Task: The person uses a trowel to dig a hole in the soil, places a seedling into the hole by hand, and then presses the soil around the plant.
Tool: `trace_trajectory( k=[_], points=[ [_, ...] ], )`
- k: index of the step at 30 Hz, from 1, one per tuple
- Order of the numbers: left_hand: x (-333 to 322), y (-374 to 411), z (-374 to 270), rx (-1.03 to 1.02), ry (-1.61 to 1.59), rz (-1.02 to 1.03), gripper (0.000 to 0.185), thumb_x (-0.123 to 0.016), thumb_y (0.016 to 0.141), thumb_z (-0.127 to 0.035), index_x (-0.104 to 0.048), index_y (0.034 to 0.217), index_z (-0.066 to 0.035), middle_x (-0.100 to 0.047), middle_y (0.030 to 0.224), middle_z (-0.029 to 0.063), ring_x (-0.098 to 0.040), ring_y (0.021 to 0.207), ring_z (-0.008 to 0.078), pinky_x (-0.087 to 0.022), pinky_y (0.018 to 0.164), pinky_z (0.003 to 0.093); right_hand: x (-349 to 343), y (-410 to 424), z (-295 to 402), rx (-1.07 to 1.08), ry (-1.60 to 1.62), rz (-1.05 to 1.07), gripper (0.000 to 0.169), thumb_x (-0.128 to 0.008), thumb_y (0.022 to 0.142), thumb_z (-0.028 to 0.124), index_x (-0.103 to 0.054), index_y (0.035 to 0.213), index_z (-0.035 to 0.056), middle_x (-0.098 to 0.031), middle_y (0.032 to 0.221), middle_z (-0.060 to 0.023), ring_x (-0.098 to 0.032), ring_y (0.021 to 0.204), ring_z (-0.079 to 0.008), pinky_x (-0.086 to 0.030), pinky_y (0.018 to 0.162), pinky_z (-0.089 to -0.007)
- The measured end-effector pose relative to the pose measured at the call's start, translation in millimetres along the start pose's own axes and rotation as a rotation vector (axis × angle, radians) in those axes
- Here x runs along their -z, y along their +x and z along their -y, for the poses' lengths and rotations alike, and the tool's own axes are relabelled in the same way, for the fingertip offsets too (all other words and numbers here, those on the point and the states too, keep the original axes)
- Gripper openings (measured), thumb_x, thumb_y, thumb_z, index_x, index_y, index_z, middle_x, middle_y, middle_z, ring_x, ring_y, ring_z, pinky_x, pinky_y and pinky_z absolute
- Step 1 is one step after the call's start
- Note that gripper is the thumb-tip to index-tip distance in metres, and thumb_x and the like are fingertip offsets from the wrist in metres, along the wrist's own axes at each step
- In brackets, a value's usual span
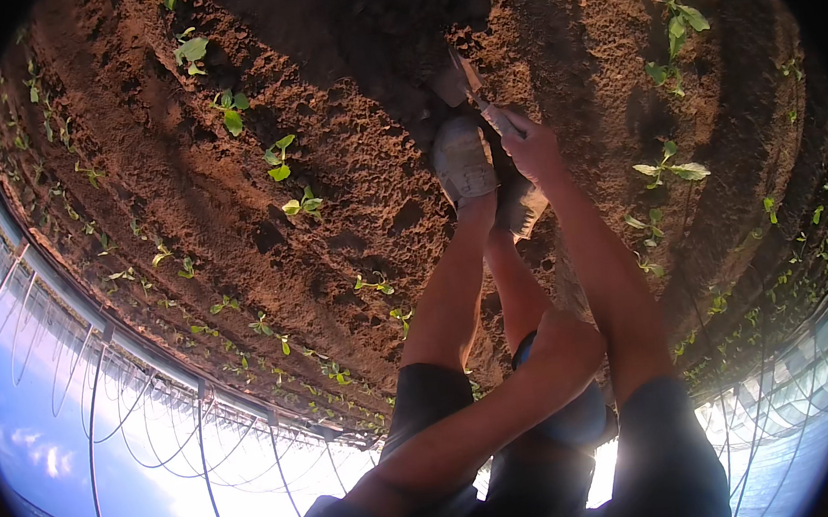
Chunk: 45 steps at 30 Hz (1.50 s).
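Note:
My right hand (531, 149) is closed around the handle of a small hand tool (472, 82), which looks like a trowel or short hoe. Its metal blade touches or hovers just over the dark soil (376, 50) ahead of my shoes. Across my body reaches my left forearm, with my left hand (566, 337) bent beside my knee. Its fingers are mostly hidden, so what it holds, if anything, is unclear. A rounded blue thing (576, 417) shows behind and below that forearm; its kind cannot be told.
Leafy seedlings (278, 158) stand in a row on the left, others (669, 165) on the right. My shoes (463, 158) are on the brown soil between these rows. Toward the rim run a low wall (72, 271) and thin curved metal hoops (92, 429).

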<state>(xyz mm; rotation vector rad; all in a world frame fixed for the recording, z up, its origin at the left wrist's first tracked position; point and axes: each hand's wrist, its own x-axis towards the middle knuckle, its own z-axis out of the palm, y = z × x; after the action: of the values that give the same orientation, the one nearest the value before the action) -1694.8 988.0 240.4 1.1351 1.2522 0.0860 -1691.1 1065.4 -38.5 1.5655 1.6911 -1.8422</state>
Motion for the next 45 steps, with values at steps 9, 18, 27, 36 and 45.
trace_trajectory(
  k=[9, 18, 27, 36, 45],
  points=[
    [-9.8, 8.8, 19.3, 0.079, -0.17, -0.088, 0.014, -0.068, 0.084, -0.007, -0.072, 0.091, 0.004, -0.05, 0.112, 0.0266, -0.067, 0.086, 0.032, -0.054, 0.07, 0.0416, 34.2, -61.5, 7.1, -0.092, 0.232, 0.011, 0.051, -0.056, 0.084, -0.002, -0.067, 0.133, 0.0048, -0.057, 0.079, 0.0062, -0.047, 0.067, -0.0014, -0.039, 0.057, -0.0211],
    [109.4, 9.4, 37.6, 0.05, -0.41, -0.571, 0.016, -0.076, 0.087, -0.013, -0.072, 0.096, 0.0, -0.067, 0.075, 0.0127, -0.068, 0.071, 0.018, -0.051, 0.062, 0.0322, 109.9, -163.9, -11.6, -0.035, 0.45, -0.273, 0.04, -0.058, 0.092, -0.002, -0.068, 0.132, 0.003, -0.06, 0.076, 0.0052, -0.047, 0.058, -0.0006, -0.037, 0.05, -0.0208],
    [186.7, 225.6, 37.7, 0.1, -0.147, -0.621, 0.029, -0.076, 0.091, -0.033, -0.078, 0.094, -0.004, -0.071, 0.067, 0.0043, -0.07, 0.056, 0.0122, -0.055, 0.055, 0.0274, 190.7, -227.0, -0.5, -0.361, 0.527, -0.656, 0.033, -0.063, 0.104, 0.024, -0.068, 0.128, 0.0035, -0.046, 0.058, 0.0058, -0.037, 0.046, -0.0019, -0.029, 0.041, -0.023],
    [157.7, 292.9, 59.2, 0.096, -0.539, -0.589, 0.024, -0.073, 0.089, -0.022, -0.077, 0.095, 0.001, -0.073, 0.071, 0.0093, -0.069, 0.054, 0.0144, -0.053, 0.047, 0.0281, 254.0, -199.4, -19.6, -0.296, 0.615, -0.695, 0.032, -0.062, 0.103, 0.02, -0.067, 0.131, 0.0042, -0.048, 0.061, 0.0059, -0.036, 0.047, -0.0003, -0.027, 0.041, -0.0218],
    [132.6, 263.3, 76.8, -0.028, -0.444, -0.767, 0.034, -0.077, 0.089, -0.022, -0.074, 0.114, 0.001, -0.077, 0.087, 0.0137, -0.072, 0.062, 0.0172, -0.058, 0.059, 0.0279, 305.7, -147.4, 0.0, -0.397, -0.055, -0.545, 0.046, -0.073, 0.089, 0.018, -0.068, 0.134, 0.0242, -0.076, 0.098, -0.0003, -0.064, 0.072, -0.0051, -0.054, 0.067, -0.0265]
  ],
)
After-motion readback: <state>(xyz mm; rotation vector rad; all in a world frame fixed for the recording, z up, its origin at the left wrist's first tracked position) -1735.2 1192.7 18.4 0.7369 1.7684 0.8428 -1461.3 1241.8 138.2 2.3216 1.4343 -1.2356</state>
